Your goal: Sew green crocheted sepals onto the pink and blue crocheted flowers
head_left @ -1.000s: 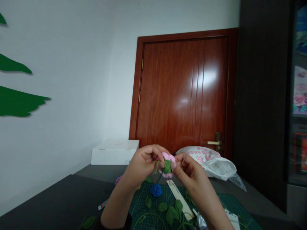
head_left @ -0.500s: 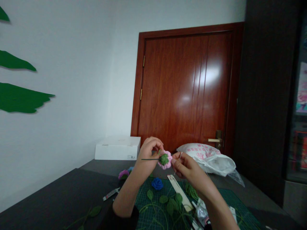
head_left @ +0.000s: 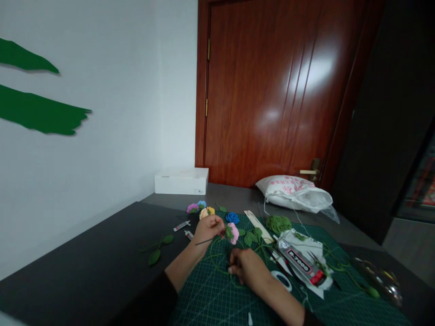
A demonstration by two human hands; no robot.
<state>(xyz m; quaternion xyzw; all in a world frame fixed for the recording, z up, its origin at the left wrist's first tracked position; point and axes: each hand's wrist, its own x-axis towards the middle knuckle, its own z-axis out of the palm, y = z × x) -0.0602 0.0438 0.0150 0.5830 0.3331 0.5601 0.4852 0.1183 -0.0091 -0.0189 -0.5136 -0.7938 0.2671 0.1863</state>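
Note:
My left hand (head_left: 211, 227) is closed on a pink crochet flower (head_left: 234, 233) with a green base. Its thin dark stem (head_left: 204, 242) sticks out to the left across the wrist. Lower and to the right, my right hand (head_left: 246, 266) hovers over or rests on the green cutting mat (head_left: 204, 290), fingers curled together. Whatever they pinch is too small and blurred to name. Green yarn (head_left: 220, 267) loops across the mat between the hands. Crochet leaves (head_left: 251, 236) and a blue crochet rose (head_left: 233, 218) lie just beyond.
A B-7000 glue tube (head_left: 302, 267), a white tape roll (head_left: 281, 280) and a green yarn bundle (head_left: 278, 223) are on the right. A pale ruler (head_left: 258, 225) lies behind. Farther back stand a white box (head_left: 181, 182) and a white bag (head_left: 294, 192). Loose leaves (head_left: 154, 257) lie left.
The view has tilted down, showing more of the table. My right hand has moved away from the flower, down toward the mat. My left hand still holds the flower, now turned sideways.

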